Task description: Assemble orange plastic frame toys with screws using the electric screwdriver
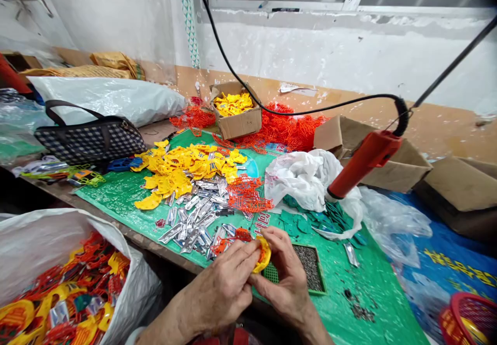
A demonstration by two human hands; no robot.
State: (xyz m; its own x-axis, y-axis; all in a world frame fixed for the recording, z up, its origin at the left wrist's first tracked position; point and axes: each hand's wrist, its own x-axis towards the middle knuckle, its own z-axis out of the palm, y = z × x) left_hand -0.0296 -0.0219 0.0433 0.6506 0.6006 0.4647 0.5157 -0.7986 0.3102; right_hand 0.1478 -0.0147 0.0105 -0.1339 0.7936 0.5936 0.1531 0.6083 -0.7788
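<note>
My left hand [227, 280] and my right hand [285, 272] meet at the table's near edge, fingers closed round a yellow plastic part [264, 254]. An orange-red piece shows inside its curve. Just past my left hand lies an orange-red perforated plastic piece [233, 239]. Beyond my fingers, silver metal plates [194, 215] lie in a loose heap, with a pile of yellow plastic parts [182, 164] behind them. Beside my right hand, a green tray [325, 278] holds many small dark metal bits. My fingers hide much of the held part.
An orange-red electric screwdriver [363, 161] hangs by its cable at the right. A white sack [143, 278] of assembled parts stands at the left. Farther back are a checked bag [89, 140], a cardboard box [240, 123] of yellow parts and a crumpled white plastic bag [298, 179].
</note>
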